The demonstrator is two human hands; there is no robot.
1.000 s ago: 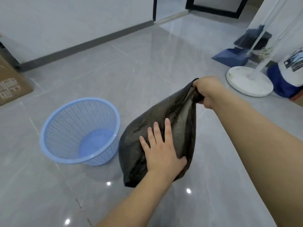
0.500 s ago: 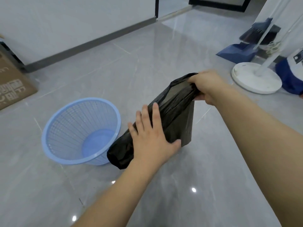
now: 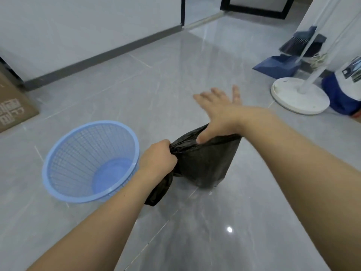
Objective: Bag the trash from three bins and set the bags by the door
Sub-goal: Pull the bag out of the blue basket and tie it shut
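Note:
A black trash bag (image 3: 207,163) hangs just above the grey floor, in the middle of the view. My left hand (image 3: 158,159) grips its bunched left side in a fist. My right hand (image 3: 218,114) is above the bag's top edge with fingers spread straight; only its thumb touches the plastic. An empty light-blue mesh bin (image 3: 89,161) stands on the floor just left of the bag and of my left hand.
A cardboard box (image 3: 13,106) sits at the far left by the wall. At the right stand a white round fan base (image 3: 298,95), a blue dustpan (image 3: 277,65) with a broom, and a blue-and-white bag (image 3: 345,89). A dark-framed doorway (image 3: 201,10) lies ahead.
My left hand went from lying flat on the bag to gripping its bunched side. My right hand let go of the bag's neck and spread its fingers. The bag dropped lower.

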